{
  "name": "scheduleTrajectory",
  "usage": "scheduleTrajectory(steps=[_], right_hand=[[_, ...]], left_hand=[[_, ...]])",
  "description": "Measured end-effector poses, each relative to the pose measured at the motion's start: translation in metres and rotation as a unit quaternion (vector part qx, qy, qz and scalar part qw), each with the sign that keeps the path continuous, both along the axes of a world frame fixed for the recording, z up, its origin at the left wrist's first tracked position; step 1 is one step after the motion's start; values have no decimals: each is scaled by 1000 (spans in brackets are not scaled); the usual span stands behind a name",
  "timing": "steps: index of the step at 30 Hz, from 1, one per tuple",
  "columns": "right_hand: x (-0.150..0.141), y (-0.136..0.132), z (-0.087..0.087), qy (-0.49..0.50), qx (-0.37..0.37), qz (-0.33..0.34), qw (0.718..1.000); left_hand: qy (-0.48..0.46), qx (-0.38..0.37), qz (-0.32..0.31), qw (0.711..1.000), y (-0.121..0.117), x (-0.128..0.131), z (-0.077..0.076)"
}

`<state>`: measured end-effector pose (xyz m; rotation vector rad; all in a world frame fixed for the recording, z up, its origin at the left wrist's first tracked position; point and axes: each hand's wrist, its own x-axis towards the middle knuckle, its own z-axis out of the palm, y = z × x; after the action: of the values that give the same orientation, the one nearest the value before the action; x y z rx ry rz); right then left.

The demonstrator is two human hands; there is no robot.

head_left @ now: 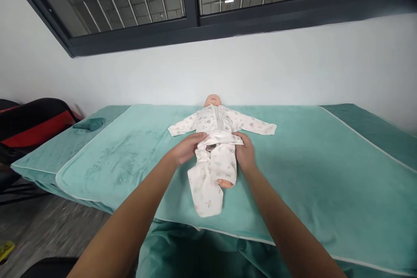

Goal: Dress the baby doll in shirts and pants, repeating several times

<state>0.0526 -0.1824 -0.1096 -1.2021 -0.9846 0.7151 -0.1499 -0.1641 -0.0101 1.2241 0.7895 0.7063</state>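
from the head view, i see a baby doll (pixel 213 100) lying on its back midway along a green-covered bed (pixel 299 173), head near the white wall (pixel 293 65) and legs toward the person. a printed long-sleeved top (pixel 205 122) covers its body, both sleeves spread wide. the matching trousers (pixel 224 160) sit around its lower half, the waistband (pixel 221 137) bunched at the belly. the person's left hand (pixel 190 147) pinches one side of that band, thumb on top; the right hand (pixel 246 151) pinches the other side, where a flap of cloth folds over. i can't make out all the fingertips. a foot (pixel 224 183) shows at one trouser opening, while the other leg lies flat and limp. the cloth looks thin, light and soft, likely to crumple or twist rather than slip. i'd judge the doll firmer and not heavy. the band's two sides seem the sound place to hold, gripped evenly; tugging a loose leg would probably skew it.
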Motion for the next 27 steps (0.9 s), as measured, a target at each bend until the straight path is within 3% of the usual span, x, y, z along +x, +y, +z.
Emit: scheduleTrajectory(steps=[3,5,8,10,12,14,16,20,23,27], right_hand=[[4,-7,12,-65,89,46,993],[5,-12,32,-119,103,129,979],[-1,-14,76,-187,19,243,951],[-9,-6,103,-242,-30,283,927],[-16,9,118,-247,-28,338,907],[-18,28,114,-178,-31,386,905],[-14,46,96,-73,-68,398,912],[-3,62,60,83,-104,409,903],[-2,62,57,160,-91,447,875],[-8,58,66,182,-102,455,866]], left_hand=[[-94,-53,47,993,2,-17,-11],[-120,-54,69,989,3,-17,-17],[-124,-27,64,990,2,-4,-15],[-122,6,86,989,2,10,-7],[-120,41,131,983,4,20,1],[-110,57,165,979,7,24,5],[-86,40,157,983,11,19,4],[-1,-26,39,999,21,0,-5],[29,-24,-20,999,27,-6,-7],[-58,-5,91,994,30,8,-6]])
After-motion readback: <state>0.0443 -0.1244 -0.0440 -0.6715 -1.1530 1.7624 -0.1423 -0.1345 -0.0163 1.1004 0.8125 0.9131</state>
